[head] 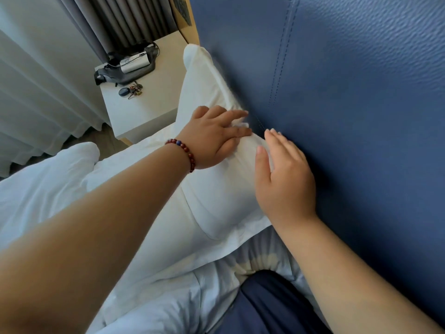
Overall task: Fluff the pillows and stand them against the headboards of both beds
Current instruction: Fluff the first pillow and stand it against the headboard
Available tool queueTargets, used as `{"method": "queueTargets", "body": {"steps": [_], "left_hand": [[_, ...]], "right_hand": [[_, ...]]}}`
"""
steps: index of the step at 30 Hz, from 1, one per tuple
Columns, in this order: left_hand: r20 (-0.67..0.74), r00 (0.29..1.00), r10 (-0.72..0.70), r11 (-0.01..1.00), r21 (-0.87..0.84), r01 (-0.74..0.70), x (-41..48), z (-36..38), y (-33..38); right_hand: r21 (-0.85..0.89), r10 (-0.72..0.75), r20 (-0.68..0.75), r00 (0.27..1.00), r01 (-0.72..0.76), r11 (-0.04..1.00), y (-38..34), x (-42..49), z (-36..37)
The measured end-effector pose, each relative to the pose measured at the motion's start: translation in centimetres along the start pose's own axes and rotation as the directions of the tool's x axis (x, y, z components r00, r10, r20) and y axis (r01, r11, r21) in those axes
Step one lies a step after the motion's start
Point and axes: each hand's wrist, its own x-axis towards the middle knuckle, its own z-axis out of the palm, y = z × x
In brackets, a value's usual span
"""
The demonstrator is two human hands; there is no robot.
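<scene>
Pillow (216, 194), white: it stands on its long edge on the bed and leans against the blue padded headboard (361, 116). Its far end reaches toward the nightstand surface (134, 112).

Your left hand (212, 138), with a red bead bracelet (185, 150) at the wrist, rests on the pillow's upper edge. Its fingers (236, 114) are straight and slightly spread, pressing on the fabric. A small fold of pillowcase bunches up between two of them. Whether that fold is pinched, you cannot tell from this view.

Your right hand (284, 179) lies flat at the near part of the upper edge, just beside the headboard. Its fingers (281, 141) are straight and close together, the thumb touching the pillowcase. It clamps nothing.

Bed: a rumpled white duvet (48, 184) lies left of the pillow. At the bottom of the view a dark blue cloth (265, 304) sits on the bedding, close to the headboard.

Nightstand surface: a dark bag (130, 66) with a silver item on top lies at the back, and a bunch of keys (134, 90) lies in front of it. A grey curtain (115, 20) hangs behind, with a white sheer curtain (36, 92) to its left.
</scene>
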Motion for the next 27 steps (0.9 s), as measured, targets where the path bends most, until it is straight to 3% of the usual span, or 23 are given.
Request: {"method": "queueTargets", "body": {"steps": [3,5,7,11,19,23,27], "left_hand": [[-0.122,0.969,-0.213,0.954,-0.238,0.180,-0.6,1.8,2.4],[-0.106,0.912,-0.395,0.824,-0.480,0.301,-1.6,3.1,4.6],[-0.050,0.897,-0.440,0.732,-0.598,0.326,-2.7,4.4,6.0],[-0.057,0.903,-0.426,0.681,-0.677,0.279,-4.5,5.0,6.3],[-0.037,0.790,-0.612,0.520,-0.771,0.367,-10.9,5.5,6.9],[0.028,0.713,-0.700,0.384,-0.827,0.410,-15.6,6.4,7.6],[0.145,0.624,-0.768,0.212,-0.862,0.461,-21.5,7.4,8.4]], "right_hand": [[0.031,-0.109,-0.115,0.987,0.113,0.993,-0.6,0.0,-0.1],[0.044,-0.160,-0.132,0.978,0.167,0.985,-0.8,-0.6,0.2],[0.070,-0.186,-0.120,0.975,0.195,0.978,-0.9,-1.5,0.6],[0.101,-0.232,-0.029,0.972,0.234,0.967,-1.4,-3.0,1.5],[0.086,-0.192,0.173,0.966,0.180,0.980,-2.3,-4.0,2.8],[0.085,-0.087,0.331,0.939,0.062,0.994,-2.3,-5.2,4.3],[0.065,0.103,0.483,0.869,-0.153,0.986,-2.5,-8.2,6.7]]}}
